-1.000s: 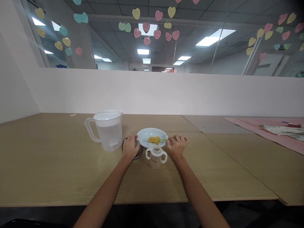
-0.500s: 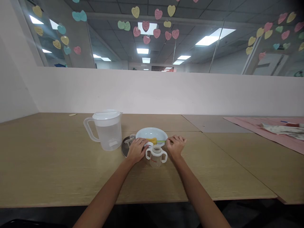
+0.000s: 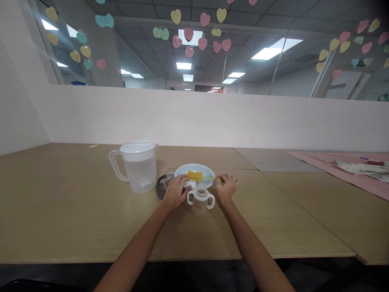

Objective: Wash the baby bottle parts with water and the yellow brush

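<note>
My right hand [image 3: 226, 187] is closed around the thin green handle of a bottle brush with a yellow sponge head [image 3: 194, 175]. The sponge head is over the white bowl [image 3: 181, 167]. My left hand [image 3: 176, 192] grips a white bottle collar [image 3: 190, 184] at the bowl's near edge, just beside the sponge. In front of the bowl, between my hands, a clear baby bottle with two white handles [image 3: 200, 202] stands upright without a cap. Partly behind my left hand lie small clear bottle parts [image 3: 163, 183] on a dark round tray [image 3: 159, 194].
A translucent lidded pitcher [image 3: 139, 168] with liquid in it stands left of the tray. At the far right, a pink cloth [image 3: 316, 160] carries a pale crumpled cloth [image 3: 361, 168] and a blue pen. A white wall runs along the table's back edge.
The sponge head has lifted and turned, so more of it shows above the white collar. My right hand has shifted slightly; the bottle and pitcher stay put while the view tilts a little.
</note>
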